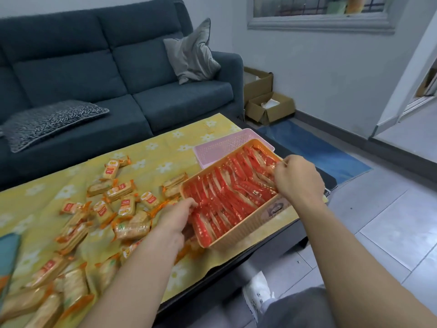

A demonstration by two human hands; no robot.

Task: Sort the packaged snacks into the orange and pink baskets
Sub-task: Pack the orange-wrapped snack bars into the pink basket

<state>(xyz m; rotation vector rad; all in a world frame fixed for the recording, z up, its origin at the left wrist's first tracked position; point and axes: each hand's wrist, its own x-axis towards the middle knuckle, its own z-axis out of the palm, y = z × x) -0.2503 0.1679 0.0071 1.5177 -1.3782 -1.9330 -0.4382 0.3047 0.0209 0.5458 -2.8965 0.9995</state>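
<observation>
The left hand [176,218] grips the orange basket [248,229] rim; the right hand [299,179] pinches red packets [227,192] inside it.

Your left forearm [132,275] and right forearm [354,252] are bare along all that shows of them, and your left hand [176,221] and right hand [299,178] are bare as well. At the near right you wear a plain grey garment [307,308]; whether shorts or trousers cannot be told.
</observation>
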